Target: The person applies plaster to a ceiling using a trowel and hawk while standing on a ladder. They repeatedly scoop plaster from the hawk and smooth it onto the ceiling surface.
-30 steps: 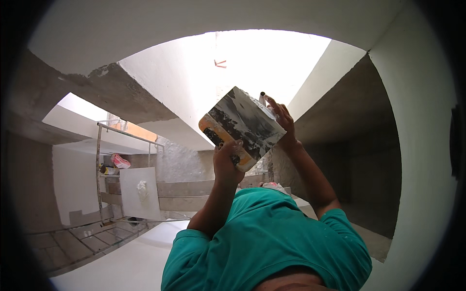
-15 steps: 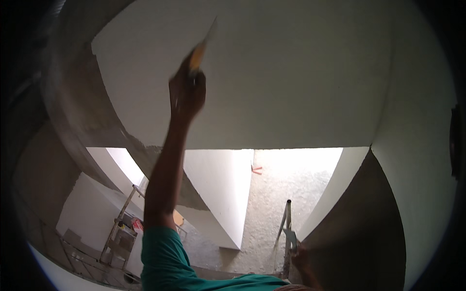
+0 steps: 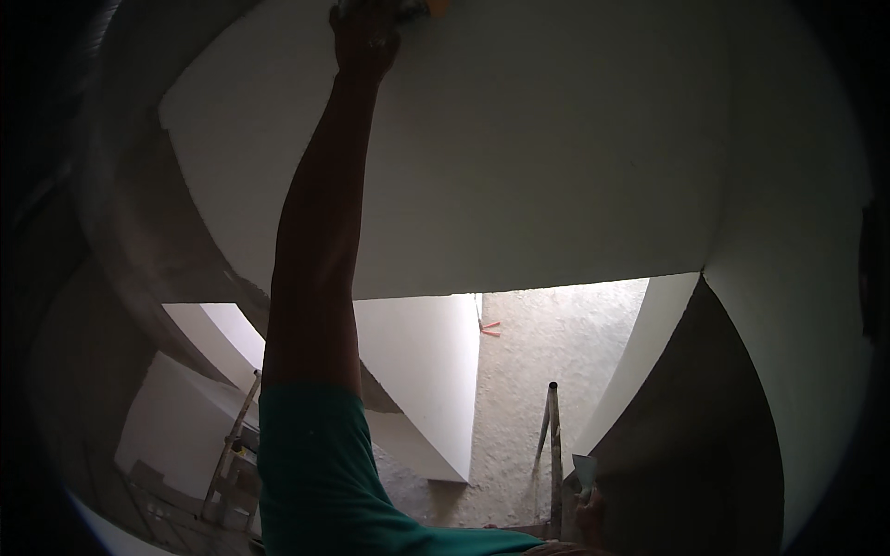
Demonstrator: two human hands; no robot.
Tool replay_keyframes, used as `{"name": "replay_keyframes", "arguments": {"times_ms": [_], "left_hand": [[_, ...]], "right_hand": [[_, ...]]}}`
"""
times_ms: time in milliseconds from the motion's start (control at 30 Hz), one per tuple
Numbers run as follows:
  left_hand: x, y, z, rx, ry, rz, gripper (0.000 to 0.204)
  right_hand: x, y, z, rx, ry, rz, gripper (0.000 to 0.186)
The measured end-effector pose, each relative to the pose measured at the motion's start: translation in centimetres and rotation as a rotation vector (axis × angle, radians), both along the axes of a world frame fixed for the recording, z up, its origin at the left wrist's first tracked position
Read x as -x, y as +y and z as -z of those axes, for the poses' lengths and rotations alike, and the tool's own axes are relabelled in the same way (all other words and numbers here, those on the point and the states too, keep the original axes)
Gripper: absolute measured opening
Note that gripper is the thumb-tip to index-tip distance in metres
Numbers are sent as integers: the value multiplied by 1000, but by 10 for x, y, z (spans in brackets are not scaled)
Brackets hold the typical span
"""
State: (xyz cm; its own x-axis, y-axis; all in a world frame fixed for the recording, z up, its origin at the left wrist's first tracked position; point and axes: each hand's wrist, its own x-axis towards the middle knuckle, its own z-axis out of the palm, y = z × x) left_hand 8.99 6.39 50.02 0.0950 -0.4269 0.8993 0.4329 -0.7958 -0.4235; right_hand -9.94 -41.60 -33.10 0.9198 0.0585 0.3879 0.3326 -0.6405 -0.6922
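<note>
My left arm, in a green sleeve, is stretched far up against the pale plastered surface [image 3: 538, 157]. At the top edge of the view my left hand [image 3: 366, 39] is closed around a putty knife [image 3: 438, 7]; its yellow-orange end shows, while the blade is out of view. Low on the right, my right hand [image 3: 590, 511] grips a second putty knife [image 3: 584, 470] with a wide, light blade pointing up. It is beside the metal ladder rail [image 3: 554, 445].
Rough grey bare plaster [image 3: 176, 204] borders the pale surface on the left. A bright floor [image 3: 528, 371] with a small red object [image 3: 491, 329] lies far below. White wall ends [image 3: 431, 389] stand below the lower edge. A metal frame [image 3: 227, 449] stands lower left, and a dark wall [image 3: 695, 408] lower right.
My left hand has moved up with its putty knife, whose blade has left the view. My right hand and its putty knife have shifted slightly right and down.
</note>
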Motion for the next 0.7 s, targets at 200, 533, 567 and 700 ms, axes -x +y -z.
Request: {"name": "replay_keyframes", "arguments": {"times_ms": [200,533,567,700], "left_hand": [[12,10,88,35,190,-122,61],[15,9,-59,15,107,-39,65],[10,5,-51,115,152,-54,64],[26,-7,-37,147,184,-108,61]], "right_hand": [[4,-8,-50,3,321,1,24],[15,2,-92,-103,516,-76,22],[16,0,-88,-96,523,-58,21],[25,-7,-81,-119,550,-28,25]]}}
